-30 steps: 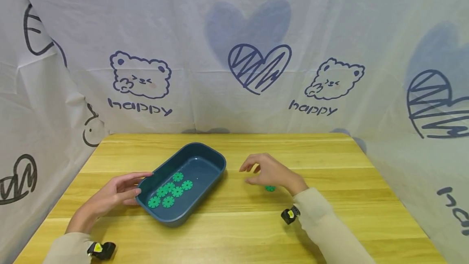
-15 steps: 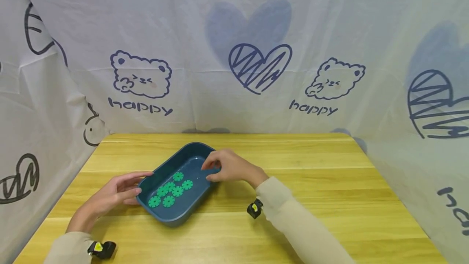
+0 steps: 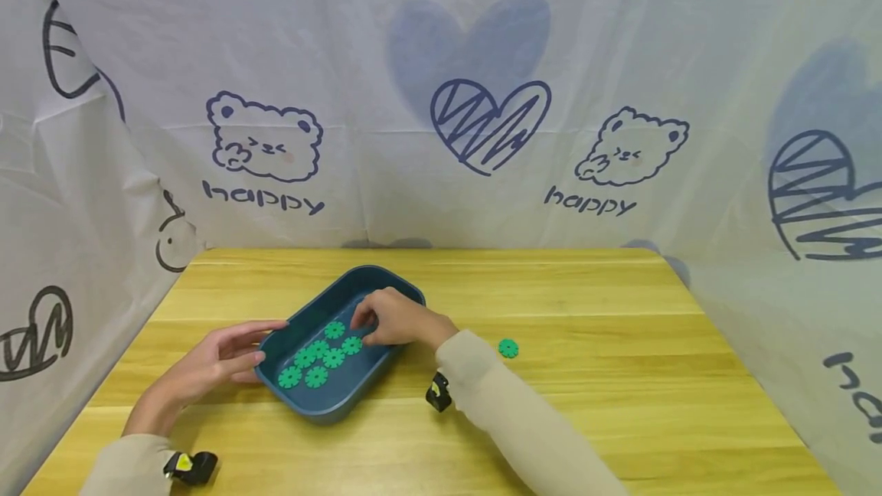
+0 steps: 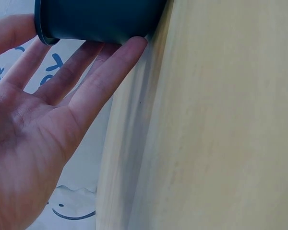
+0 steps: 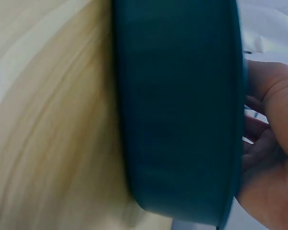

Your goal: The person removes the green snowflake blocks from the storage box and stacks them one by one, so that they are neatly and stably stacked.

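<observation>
A dark blue tray stands on the table with several green notched discs spread inside at its left end. My left hand rests against the outer wall of that end, thumb near the rim. In the left wrist view its long fingers lie nearly straight along the wall. My right hand reaches over the right side into the tray, thumb and forefinger apart, tips close to the rightmost disc. In the right wrist view the tray wall hides its fingertips.
One green disc lies on the wooden table to the right of the tray, beside the right sleeve. A white printed curtain hangs behind the table and along both sides.
My right hand has moved left from above the loose disc on the table, over the tray's rim and down among the discs. My left hand and the tray have kept their places.
</observation>
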Demonstrator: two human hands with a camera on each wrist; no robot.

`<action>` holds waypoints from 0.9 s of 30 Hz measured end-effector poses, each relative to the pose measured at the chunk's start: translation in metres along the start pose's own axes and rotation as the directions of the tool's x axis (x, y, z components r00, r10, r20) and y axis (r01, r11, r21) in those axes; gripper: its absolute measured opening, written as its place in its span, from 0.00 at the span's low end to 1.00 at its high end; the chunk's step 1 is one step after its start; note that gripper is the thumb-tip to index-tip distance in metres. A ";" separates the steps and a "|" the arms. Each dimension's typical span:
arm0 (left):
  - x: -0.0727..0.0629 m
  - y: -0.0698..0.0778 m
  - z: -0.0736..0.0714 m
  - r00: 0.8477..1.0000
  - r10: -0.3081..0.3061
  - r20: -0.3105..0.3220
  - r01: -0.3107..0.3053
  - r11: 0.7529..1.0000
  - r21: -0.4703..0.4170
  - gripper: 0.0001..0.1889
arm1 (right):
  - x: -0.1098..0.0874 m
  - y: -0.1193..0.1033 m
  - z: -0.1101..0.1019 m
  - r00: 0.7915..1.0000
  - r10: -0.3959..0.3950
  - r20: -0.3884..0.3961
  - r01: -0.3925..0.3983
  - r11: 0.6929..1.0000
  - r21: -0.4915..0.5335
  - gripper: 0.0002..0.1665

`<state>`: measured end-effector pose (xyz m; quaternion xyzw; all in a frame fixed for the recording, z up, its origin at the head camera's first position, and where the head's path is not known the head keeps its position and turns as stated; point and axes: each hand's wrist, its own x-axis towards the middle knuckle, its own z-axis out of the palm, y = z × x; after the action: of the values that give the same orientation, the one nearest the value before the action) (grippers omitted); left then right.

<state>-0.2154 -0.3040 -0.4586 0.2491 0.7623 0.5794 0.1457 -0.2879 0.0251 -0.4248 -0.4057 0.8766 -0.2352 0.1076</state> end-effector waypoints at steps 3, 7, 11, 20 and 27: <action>0.000 0.000 0.000 1.000 0.010 0.002 -0.010 1.000 0.002 0.25 | 0.006 -0.001 0.007 1.000 0.012 0.020 -0.012 1.000 -0.024 0.14; 0.000 -0.001 -0.001 1.000 0.026 0.009 -0.026 1.000 0.002 0.25 | 0.013 -0.004 0.014 0.999 0.043 0.034 -0.040 0.997 -0.073 0.14; 0.000 -0.001 -0.001 1.000 0.026 0.010 -0.026 1.000 0.005 0.25 | 0.018 -0.010 0.020 0.996 0.075 0.041 -0.070 0.991 -0.113 0.17; 0.001 0.000 0.000 1.000 0.014 0.006 -0.014 1.000 0.006 0.25 | 0.026 -0.016 0.027 0.989 0.125 0.079 -0.113 0.984 -0.141 0.17; 0.001 -0.001 0.000 1.000 0.025 0.015 -0.025 0.999 -0.021 0.25 | 0.025 -0.016 0.026 0.988 0.120 0.098 -0.108 0.986 -0.124 0.15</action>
<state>-0.2167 -0.3036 -0.4597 0.2614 0.7520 0.5870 0.1467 -0.2835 -0.0111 -0.4388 -0.3724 0.9040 -0.1545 0.1425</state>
